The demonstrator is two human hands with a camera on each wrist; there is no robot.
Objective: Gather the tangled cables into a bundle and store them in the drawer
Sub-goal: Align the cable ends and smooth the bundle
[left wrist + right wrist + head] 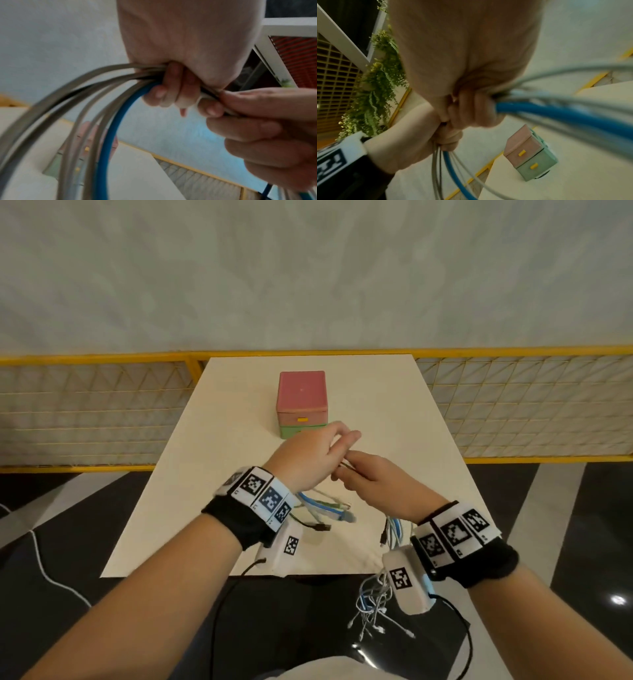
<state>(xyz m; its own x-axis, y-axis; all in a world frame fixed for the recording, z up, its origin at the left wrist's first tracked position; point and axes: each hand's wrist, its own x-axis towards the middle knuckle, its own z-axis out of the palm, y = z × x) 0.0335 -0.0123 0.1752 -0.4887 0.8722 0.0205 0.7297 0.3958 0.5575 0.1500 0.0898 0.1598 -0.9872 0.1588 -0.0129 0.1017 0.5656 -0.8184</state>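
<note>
From the head camera, the person's left hand [310, 455] and right hand [371, 477] meet above the middle of the pale worktop [394, 412], both closed round the same bundle of cables [327, 505]. Loops of white, blue and black cable hang below the hands; some ends lie on the worktop beneath the left wrist, and a tangle of thin white and blue ends dangles past the near edge under the right wrist. Beyond the hands stands a small drawer unit [302, 402] with a pink top, a pink upper drawer with a yellow handle, and a green lower drawer partly hidden by the left hand. The upper drawer looks closed, so nothing of its inside shows.

In the left wrist view, the left fingers [173, 86] are curled tightly round the bundle, with grey strands, one black strand and one blue cable [109, 135] arcing downward. The right fingers [257, 128] grip the same strands just beside them. The drawer unit is a blur behind the loops.

In the right wrist view, the right fingers [471, 108] are wrapped round the cables, the blue one streaming toward the lens. The left hand holds the bundle below. Both drawers of the unit sit closed on the worktop, contents unseen.
</note>
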